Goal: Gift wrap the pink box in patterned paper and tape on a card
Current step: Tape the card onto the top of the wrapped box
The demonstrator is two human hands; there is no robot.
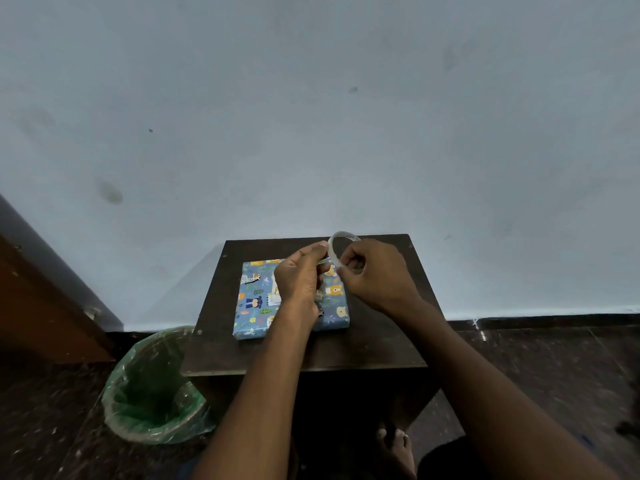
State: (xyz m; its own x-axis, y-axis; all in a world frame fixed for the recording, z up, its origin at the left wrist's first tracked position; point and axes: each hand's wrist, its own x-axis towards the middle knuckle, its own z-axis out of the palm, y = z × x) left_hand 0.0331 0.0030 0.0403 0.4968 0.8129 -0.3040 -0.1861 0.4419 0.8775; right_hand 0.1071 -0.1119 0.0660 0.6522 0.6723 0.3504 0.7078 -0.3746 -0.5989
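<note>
The box (256, 306), wrapped in blue paper with animal pictures, lies flat on a small dark wooden table (374, 344). A pale card (276, 292) lies on top of it, mostly hidden by my left hand. My right hand (375, 275) grips a thin ring of clear tape (337, 242) above the far edge of the box. My left hand (299, 277) pinches the loose tape end right beside the roll, its fingers curled over the box.
A bin lined with a green plastic bag (152, 389) stands on the dark floor at the table's left. A brown wooden door or cabinet (45, 306) is at far left. A pale wall rises just behind the table. A bare foot (394, 448) shows below.
</note>
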